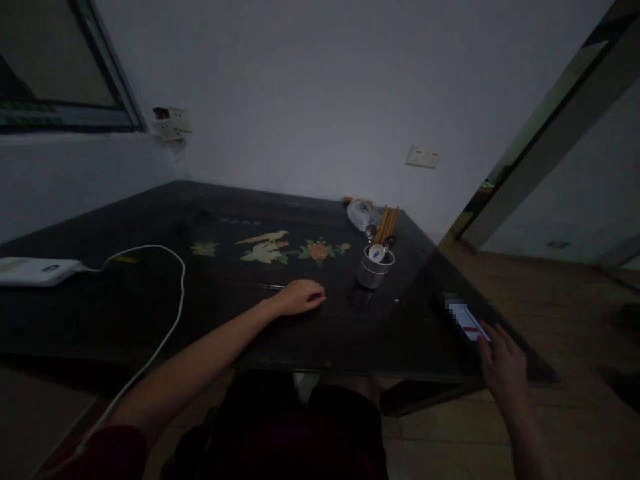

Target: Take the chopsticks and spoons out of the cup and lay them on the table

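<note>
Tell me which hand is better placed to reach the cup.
The left, I'd judge: the left hand rests nearer the cup, with nothing visible in it, while the right hand touches the phone.

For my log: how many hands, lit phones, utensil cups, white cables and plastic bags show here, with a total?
Left hand and right hand: 2
Lit phone: 1
Utensil cup: 1
White cable: 1
Plastic bag: 1
Total: 6

Single head-worn view, looking forward and down across a dark table (310,340), facing a pale wall (300,100)
</note>
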`<state>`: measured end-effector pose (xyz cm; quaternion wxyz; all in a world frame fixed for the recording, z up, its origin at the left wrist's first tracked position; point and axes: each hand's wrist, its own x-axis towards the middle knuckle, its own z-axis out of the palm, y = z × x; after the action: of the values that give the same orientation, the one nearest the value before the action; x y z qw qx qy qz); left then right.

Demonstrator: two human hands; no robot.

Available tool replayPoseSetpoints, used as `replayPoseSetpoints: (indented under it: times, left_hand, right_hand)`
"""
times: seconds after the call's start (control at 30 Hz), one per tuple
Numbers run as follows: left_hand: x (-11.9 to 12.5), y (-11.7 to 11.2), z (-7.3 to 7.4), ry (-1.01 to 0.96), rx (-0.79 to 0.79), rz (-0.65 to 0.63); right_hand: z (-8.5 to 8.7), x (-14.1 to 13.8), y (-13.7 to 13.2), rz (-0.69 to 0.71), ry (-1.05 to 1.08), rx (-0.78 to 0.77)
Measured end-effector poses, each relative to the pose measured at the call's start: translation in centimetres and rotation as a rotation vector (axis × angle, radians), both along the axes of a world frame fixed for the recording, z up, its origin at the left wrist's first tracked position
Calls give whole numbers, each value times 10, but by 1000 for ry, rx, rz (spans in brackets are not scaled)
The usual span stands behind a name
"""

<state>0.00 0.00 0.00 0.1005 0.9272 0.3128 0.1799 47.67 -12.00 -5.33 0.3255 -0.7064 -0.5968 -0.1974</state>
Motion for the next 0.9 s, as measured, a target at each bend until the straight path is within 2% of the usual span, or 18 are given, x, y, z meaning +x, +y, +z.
replayPoseSetpoints:
  times: [0.13, 0.27, 0.43, 0.53, 0.63, 0.73, 0.8, 0.9]
  left_hand:
    - [0, 0, 0, -4, 0, 1]
    - [1, 0, 1, 14, 7, -3]
    - [0, 0, 0, 27, 19, 0]
    - [-1, 0, 0, 23, 11, -4]
    - [-1, 0, -1, 13, 8, -15]
    - [-1, 1, -1, -3, 9, -23]
    - [-1, 1, -1, -8, 3, -16]
    - [-1, 2, -3, -18, -10, 2]
  right_hand:
    - [16, -26, -4, 27, 58, 107]
    - [29, -65, 2, 103, 106, 135]
    - [35, -121, 24, 270, 253, 97]
    - [45, -146, 45, 385, 376, 53]
    - [62, -155, 82, 464, 660, 104]
    - [77, -156, 131, 447, 1111, 269]
    - [78, -158, 160, 400, 1386, 303]
    - [63, -168, 186, 341, 1651, 222]
